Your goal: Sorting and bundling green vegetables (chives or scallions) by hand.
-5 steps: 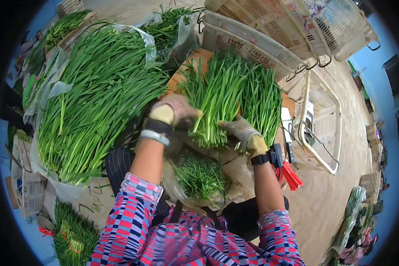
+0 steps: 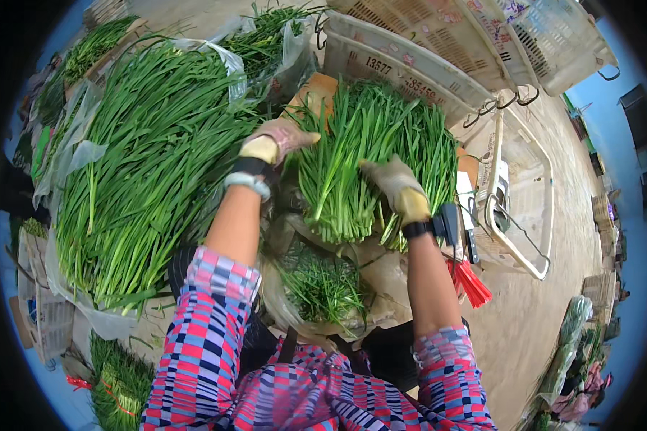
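Note:
A thick bunch of garlic chives (image 2: 343, 194) lies in front of me, cut ends toward me, on a wooden board (image 2: 313, 95). More chives (image 2: 433, 154) lie beside it on the right. My left hand (image 2: 280, 140), in a pinkish glove with yellowish fingertips, is at the bunch's left side, fingers stretched toward the leaves. My right hand (image 2: 395, 188), gloved too, rests over the bunch's right side with fingers extended; they are slightly blurred. Neither hand grips the stems.
Left is a large chive pile (image 2: 151, 172) on plastic sheeting. A bag of green trimmings (image 2: 323, 291) sits below the board. At right are a knife (image 2: 470, 233), red ties (image 2: 470, 284) and a white crate (image 2: 539, 215). Stacked crates (image 2: 410, 68) stand behind.
Both hands have moved away from me, up from the cut ends toward the leaves. My left hand has left the stems; my right hand has slid up the bunch.

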`<action>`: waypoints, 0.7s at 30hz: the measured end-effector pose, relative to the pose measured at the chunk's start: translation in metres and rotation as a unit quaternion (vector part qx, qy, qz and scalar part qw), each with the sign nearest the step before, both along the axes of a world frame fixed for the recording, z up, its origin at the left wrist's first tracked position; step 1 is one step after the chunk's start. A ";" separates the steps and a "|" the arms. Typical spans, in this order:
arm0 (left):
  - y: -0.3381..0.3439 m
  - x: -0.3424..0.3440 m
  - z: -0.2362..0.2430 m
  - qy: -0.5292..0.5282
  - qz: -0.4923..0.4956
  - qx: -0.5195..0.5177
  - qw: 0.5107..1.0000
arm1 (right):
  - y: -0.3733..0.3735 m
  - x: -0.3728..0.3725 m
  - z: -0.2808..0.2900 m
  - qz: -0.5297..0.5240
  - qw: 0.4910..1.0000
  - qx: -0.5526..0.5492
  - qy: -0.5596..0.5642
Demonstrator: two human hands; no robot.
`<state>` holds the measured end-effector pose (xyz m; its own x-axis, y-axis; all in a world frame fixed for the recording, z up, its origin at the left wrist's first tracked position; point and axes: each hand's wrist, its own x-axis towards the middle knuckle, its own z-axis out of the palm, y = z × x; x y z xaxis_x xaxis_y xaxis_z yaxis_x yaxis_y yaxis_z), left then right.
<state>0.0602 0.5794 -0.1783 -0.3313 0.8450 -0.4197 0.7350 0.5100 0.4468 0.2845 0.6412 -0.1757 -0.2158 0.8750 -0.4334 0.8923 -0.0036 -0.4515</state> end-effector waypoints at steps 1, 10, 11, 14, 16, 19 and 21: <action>0.012 -0.002 -0.027 -0.021 0.009 0.056 0.998 | 0.016 -0.004 -0.010 -0.039 0.999 -0.001 0.016; 0.108 0.005 -0.146 -0.424 0.047 0.116 0.897 | 0.076 -0.051 -0.083 -0.172 0.922 -0.248 0.244; 0.114 -0.002 -0.162 -0.556 0.018 0.076 0.828 | 0.076 -0.047 -0.096 -0.098 0.910 -0.240 0.323; 0.044 0.051 -0.029 -0.586 0.067 0.221 0.777 | 0.050 -0.019 -0.047 -0.100 0.864 -0.159 0.467; 0.064 0.035 -0.039 -0.270 -0.005 0.396 0.878 | 0.035 -0.029 -0.009 -0.050 0.840 -0.153 0.518; 0.036 0.048 0.060 -0.600 -0.045 0.332 0.727 | 0.017 -0.024 0.058 0.001 0.786 -0.102 0.609; 0.021 0.054 0.107 -0.552 -0.030 0.377 0.743 | 0.011 -0.025 0.081 0.009 0.766 -0.094 0.635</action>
